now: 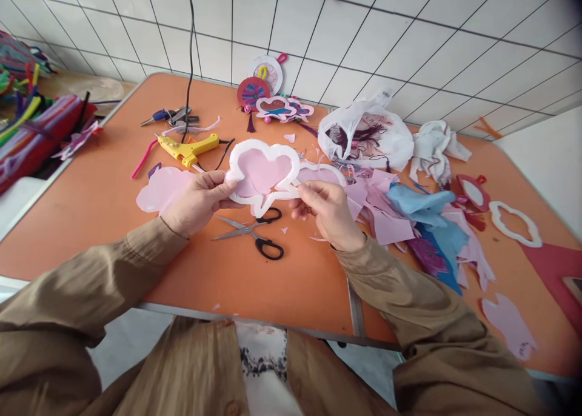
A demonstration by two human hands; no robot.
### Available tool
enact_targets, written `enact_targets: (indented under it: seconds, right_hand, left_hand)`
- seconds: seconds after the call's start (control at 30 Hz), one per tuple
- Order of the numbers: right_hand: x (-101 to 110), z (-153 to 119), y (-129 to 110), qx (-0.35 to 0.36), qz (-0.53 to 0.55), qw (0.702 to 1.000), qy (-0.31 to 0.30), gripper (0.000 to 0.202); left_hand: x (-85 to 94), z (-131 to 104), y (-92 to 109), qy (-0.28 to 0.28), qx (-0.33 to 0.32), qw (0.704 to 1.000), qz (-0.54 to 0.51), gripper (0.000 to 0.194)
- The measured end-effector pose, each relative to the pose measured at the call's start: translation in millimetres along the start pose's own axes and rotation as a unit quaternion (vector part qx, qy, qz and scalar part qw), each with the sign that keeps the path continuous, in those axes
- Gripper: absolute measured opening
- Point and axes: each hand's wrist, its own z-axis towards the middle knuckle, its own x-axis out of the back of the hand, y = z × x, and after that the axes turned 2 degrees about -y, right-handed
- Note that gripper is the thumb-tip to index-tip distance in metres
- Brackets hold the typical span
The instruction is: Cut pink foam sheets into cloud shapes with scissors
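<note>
Between my two hands I hold up a white cloud-shaped frame [235,155] with pink sheet [266,168] filling most of its opening. My left hand [202,197] pinches the frame's left edge between thumb and fingers. At its lower right edge, the thumb and fingers of my right hand [325,210] are closed on it. Below the frame lie open scissors [254,231] with black handles. A pink cut-out [163,188] lies by my left hand, partly covered by it. Behind my right hand is another pale frame with pink in it [322,173], partly hidden.
A yellow glue gun [188,151] and keys [177,119] lie at the back left. Finished ornaments [254,94] lean by the tiled wall. A white plastic bag [391,137], pink scraps [382,213], blue material [421,204] and a white frame [516,222] occupy the right.
</note>
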Motion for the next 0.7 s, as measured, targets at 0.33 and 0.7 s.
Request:
enact_targets:
  seconds: [0.33,0.7]
  right_hand:
    - [-2.2,-1.3,1.5,0.013,-0.018,1.0,-0.016,0.027]
    - [-2.2,-0.8,3.1,0.026,-0.026,0.999,-0.003,0.026]
  left_hand:
    - [1.4,1.4,3.5,0.005,0.007,1.0,0.006,0.039]
    - [-1.7,1.5,1.8,0.013,0.011,1.0,0.014,0.046]
